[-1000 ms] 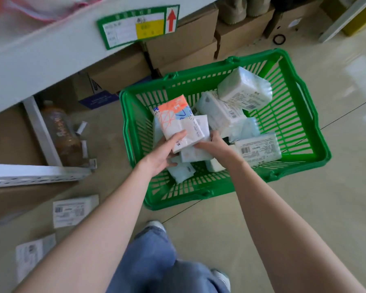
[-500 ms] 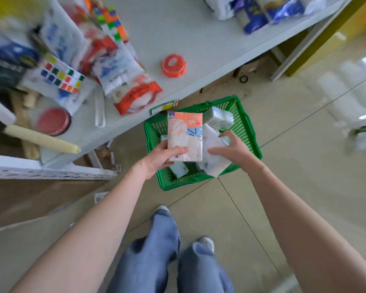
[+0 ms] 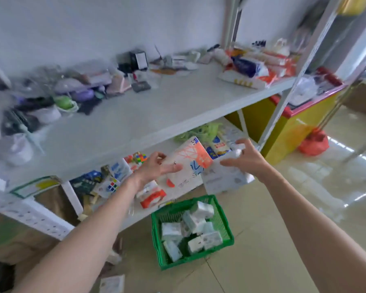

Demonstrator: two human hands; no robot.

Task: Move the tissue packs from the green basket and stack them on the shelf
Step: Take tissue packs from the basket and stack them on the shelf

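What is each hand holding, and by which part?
The left hand grips the orange-patterned tissue pack by its lower left end. The right hand holds the white tissue pack by its upper edge.

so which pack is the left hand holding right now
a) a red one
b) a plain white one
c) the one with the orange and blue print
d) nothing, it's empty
c: the left hand grips the orange and blue printed pack, raised in front of the shelf, while the right hand holds the white pack.
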